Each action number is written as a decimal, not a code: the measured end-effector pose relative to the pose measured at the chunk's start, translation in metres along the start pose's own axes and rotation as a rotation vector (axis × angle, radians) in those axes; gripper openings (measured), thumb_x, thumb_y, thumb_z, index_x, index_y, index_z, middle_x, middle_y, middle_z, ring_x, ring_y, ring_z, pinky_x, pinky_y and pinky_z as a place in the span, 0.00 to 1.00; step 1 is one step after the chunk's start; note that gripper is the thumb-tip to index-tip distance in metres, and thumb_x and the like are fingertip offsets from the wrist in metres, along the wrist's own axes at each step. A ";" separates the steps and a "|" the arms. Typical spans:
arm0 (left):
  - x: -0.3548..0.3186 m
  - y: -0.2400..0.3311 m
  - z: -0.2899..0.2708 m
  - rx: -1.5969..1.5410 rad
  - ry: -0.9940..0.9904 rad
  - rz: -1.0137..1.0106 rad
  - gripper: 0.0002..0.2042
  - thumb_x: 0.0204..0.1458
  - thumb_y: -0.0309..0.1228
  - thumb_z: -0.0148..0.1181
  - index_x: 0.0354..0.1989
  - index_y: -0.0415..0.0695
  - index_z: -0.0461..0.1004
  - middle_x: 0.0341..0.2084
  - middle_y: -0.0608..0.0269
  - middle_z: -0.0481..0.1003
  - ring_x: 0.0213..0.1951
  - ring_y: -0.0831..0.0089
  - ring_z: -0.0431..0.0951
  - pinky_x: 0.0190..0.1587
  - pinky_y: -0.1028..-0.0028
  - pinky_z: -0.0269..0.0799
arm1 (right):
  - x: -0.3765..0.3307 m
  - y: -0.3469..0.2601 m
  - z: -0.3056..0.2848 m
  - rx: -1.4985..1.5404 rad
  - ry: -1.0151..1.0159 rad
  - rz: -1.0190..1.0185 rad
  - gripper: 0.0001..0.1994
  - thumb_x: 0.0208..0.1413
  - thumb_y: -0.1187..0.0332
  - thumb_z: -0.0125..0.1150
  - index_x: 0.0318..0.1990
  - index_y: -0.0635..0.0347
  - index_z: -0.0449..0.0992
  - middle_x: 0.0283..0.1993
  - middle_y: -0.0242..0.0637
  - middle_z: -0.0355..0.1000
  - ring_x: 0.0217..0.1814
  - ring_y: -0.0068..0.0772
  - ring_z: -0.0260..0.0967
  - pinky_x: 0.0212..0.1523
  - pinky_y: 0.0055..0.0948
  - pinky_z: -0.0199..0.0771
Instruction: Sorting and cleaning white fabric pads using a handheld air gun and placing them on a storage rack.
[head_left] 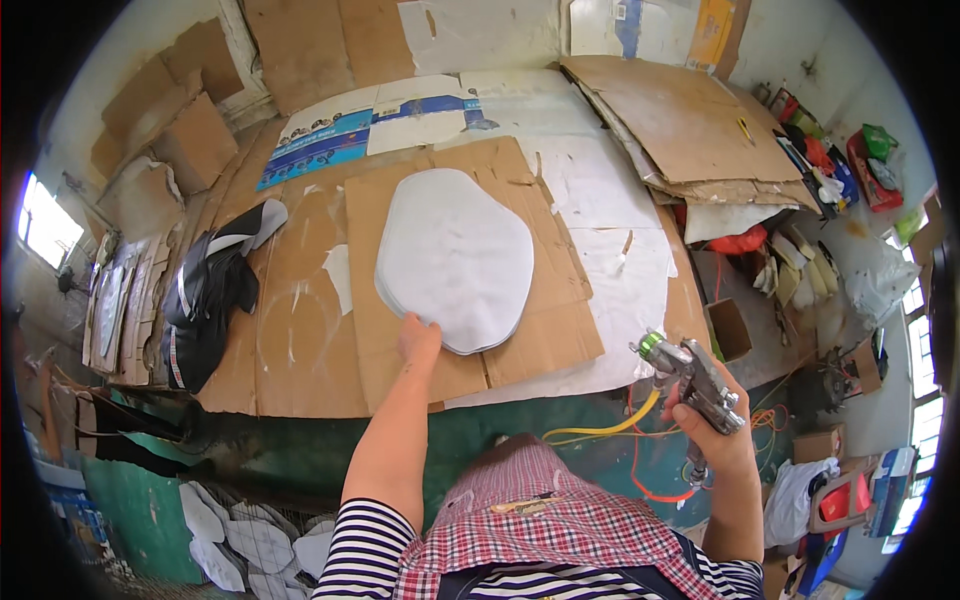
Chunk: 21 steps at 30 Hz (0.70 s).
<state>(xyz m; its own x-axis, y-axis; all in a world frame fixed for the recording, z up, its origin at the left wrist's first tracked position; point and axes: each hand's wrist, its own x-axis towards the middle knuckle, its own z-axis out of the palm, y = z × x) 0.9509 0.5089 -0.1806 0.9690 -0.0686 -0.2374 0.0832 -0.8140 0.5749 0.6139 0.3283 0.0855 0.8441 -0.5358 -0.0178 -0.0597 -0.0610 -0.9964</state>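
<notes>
A stack of white rounded fabric-like pieces [455,255] lies on a flat cardboard sheet [560,335] on the table. At its near left edge, my left hand [418,340] pinches the rim with closed fingers; how many layers it grips is hidden. Off the table's front edge to the right, my right hand [715,420] is wrapped around a metal spray gun [700,385] with a green ring near its nozzle. The gun points left, toward the table. A yellow hose [610,428] and an orange hose [640,485] hang by it.
Dark material with white parts [215,290] is heaped at the table's left. Stacked cardboard sheets [690,120] rest at the back right. Below left is a pile of grey-white cut pieces [255,540]. Bags and boxes crowd the right side, near a stool [838,500].
</notes>
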 end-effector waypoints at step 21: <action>0.007 0.003 0.006 -0.740 -0.124 -0.321 0.08 0.43 0.26 0.59 0.33 0.38 0.72 0.29 0.57 0.74 0.30 0.65 0.75 0.33 0.65 0.74 | 0.003 0.001 -0.015 0.004 -0.173 0.101 0.28 0.46 0.80 0.63 0.57 0.68 0.64 0.37 0.35 0.72 0.39 0.21 0.70 0.40 0.24 0.72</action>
<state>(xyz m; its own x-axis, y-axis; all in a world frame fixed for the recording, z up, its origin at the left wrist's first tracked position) 0.9562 0.5031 -0.1850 0.8429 0.0044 -0.5381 0.5262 -0.2158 0.8225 0.6081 0.3145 0.0859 0.9128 -0.3867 -0.1313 -0.1467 -0.0106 -0.9891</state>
